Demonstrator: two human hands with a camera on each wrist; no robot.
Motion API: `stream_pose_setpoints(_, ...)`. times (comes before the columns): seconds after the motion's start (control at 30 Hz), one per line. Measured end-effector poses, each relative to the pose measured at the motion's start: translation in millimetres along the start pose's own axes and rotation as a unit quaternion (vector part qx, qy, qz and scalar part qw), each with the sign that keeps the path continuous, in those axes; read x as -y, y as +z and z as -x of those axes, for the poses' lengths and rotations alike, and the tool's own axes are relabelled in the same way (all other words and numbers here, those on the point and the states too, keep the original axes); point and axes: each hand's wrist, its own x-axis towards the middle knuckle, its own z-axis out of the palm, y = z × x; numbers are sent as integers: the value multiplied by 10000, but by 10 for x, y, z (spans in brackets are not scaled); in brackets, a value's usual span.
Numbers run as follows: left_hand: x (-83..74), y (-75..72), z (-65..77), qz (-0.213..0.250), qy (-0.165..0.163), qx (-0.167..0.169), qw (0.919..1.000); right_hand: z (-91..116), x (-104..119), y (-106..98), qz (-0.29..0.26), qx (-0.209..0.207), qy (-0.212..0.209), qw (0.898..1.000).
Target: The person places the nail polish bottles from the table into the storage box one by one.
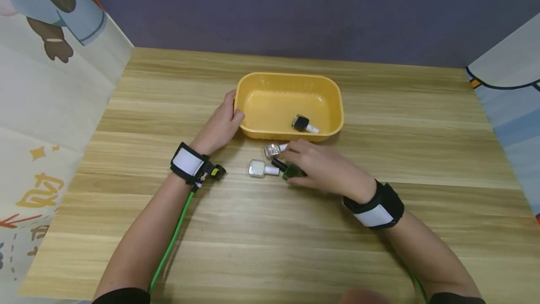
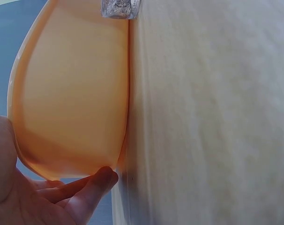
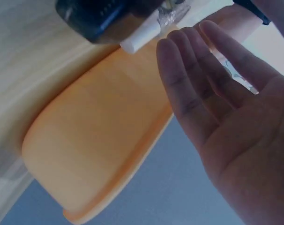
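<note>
A yellow plastic basin (image 1: 289,107) stands on the table, and my left hand (image 1: 219,125) grips its left end. In the left wrist view the thumb (image 2: 93,192) presses the outer wall. A black nail polish bottle (image 1: 301,123) with a white cap lies inside the basin. My right hand (image 1: 322,168) is over a dark green nail polish bottle (image 1: 293,171) with a black cap, fingers spread around it. In the right wrist view its fingers (image 3: 179,79) are fairly straight. Close by lie a silver glitter bottle (image 1: 272,150) and a white polish bottle (image 1: 256,168).
The wooden table (image 1: 236,247) meets a dark blue-purple panel (image 1: 295,13) behind the basin. Printed sheets (image 1: 46,107) hang at both sides. A green cable (image 1: 177,231) runs along the left forearm from the wrist camera (image 1: 217,172).
</note>
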Motion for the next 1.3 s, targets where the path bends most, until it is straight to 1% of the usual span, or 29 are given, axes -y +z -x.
stream_pose_setpoints(0.13, -1, 1, 4, 31, 27, -12, 10000, -20, 2, 33, 59, 199, 28, 9998)
stream_pose_setpoints(0.47, -5, -15, 6, 73, 42, -30, 10000, -49, -9, 81, 227, 247, -130, 9994)
stream_pose_setpoints(0.73, 1, -11, 4, 68, 19, 13, 10000, -59, -22, 117, 370, 529, -50, 9979)
stream_pose_setpoints(1.0, 0, -4, -5, 62, 11, 12, 10000, -63, -39, 145, 360, 409, -173, 9984)
stream_pose_setpoints(1.3, -12, -3, 0, 38, 22, 0, 10000, -75, -39, 153, 290, 369, -174, 9987)
